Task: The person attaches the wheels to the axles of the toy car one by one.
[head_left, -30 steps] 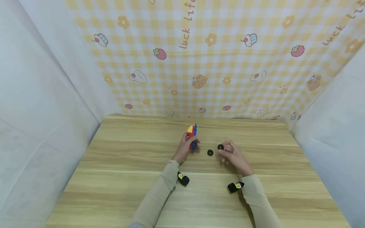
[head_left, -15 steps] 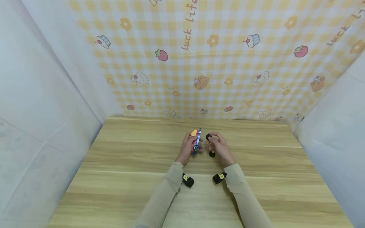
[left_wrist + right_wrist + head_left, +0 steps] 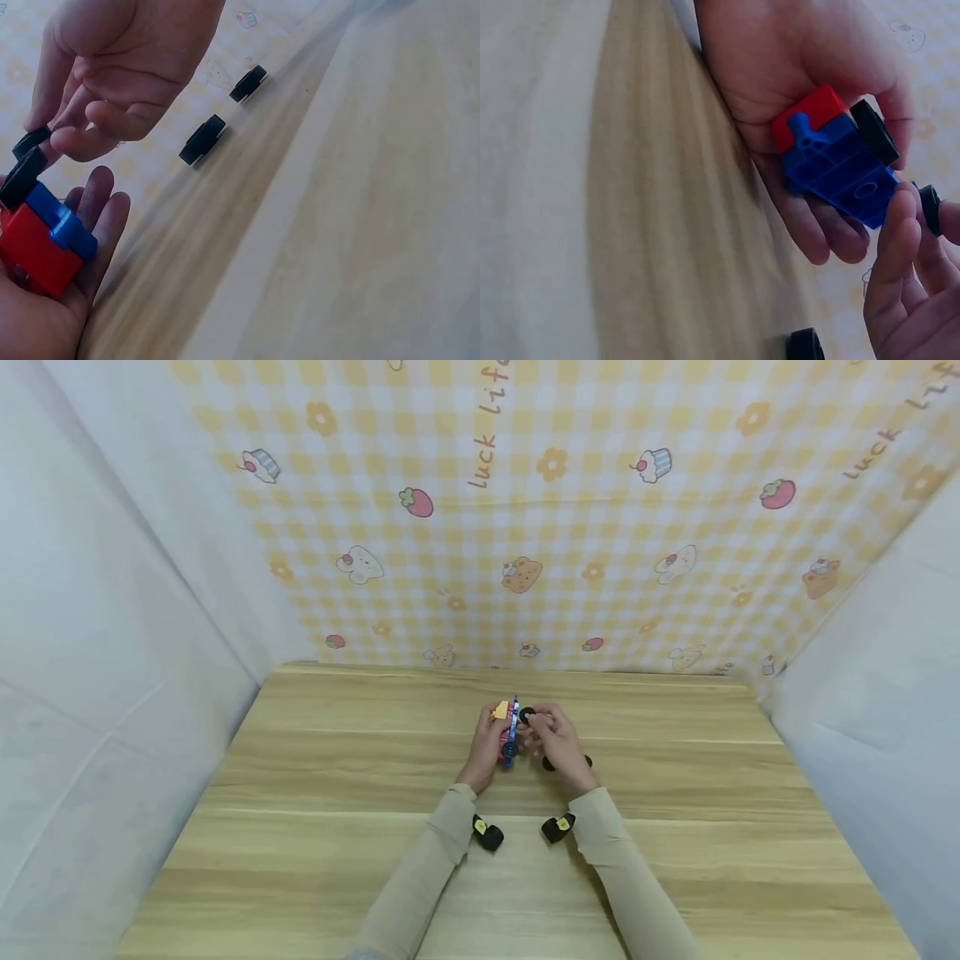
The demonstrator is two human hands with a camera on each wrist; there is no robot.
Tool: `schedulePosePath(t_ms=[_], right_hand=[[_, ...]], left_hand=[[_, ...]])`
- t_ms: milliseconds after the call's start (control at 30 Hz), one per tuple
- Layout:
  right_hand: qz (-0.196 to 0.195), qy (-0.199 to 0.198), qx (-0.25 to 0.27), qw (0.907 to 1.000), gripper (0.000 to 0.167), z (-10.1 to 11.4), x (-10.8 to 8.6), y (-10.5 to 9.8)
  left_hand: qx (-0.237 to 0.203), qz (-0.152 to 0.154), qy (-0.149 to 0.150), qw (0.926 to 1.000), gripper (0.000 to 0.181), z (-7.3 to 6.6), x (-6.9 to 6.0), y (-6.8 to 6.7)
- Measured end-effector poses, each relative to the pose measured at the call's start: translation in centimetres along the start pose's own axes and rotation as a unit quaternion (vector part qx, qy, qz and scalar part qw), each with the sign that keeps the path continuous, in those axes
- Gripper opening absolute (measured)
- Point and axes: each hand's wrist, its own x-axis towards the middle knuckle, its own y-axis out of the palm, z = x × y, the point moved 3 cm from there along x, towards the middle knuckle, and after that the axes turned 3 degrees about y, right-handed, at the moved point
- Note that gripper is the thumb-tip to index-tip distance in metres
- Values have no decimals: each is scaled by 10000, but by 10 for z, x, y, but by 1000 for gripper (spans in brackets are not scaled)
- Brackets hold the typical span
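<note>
My left hand (image 3: 482,753) grips a toy car (image 3: 503,737) with a red body, a yellow front part and a blue chassis (image 3: 836,169). In the right wrist view the chassis underside faces outward, with one black wheel (image 3: 875,133) fitted at its side. My right hand (image 3: 562,750) pinches another black wheel (image 3: 929,210) between thumb and fingers, close beside the chassis's far end. Whether that wheel touches the car cannot be told. Two loose wheels lie on the table, a nearer one (image 3: 202,140) and a farther one (image 3: 248,83), partly hidden by my right hand in the head view.
The wooden table (image 3: 337,760) runs back to a yellow checked cloth (image 3: 450,527). White cloth hangs at both sides. Black wrist cameras, one on the left cuff (image 3: 489,836) and one on the right cuff (image 3: 557,829), sit near the table surface.
My right hand has moved left, bringing its pinched wheel up beside the toy car. The left hand still holds the car in nearly the same place.
</note>
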Motion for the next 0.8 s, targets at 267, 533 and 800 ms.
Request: schedulePosePath(t_ms=[267,533,800], right_hand=[[-242,91,149,9996,24,1,-2,7],[-155,181,426,9988,26,-2,-4,16],[-198,243,526,9981,28,-1,-5,18]], left_hand=[[246,-121,101,9996,40,-1,-3,0],[317,147,86,9994,42,1,-5,1],[268,261,64,9993,44,-1,-2,-1]])
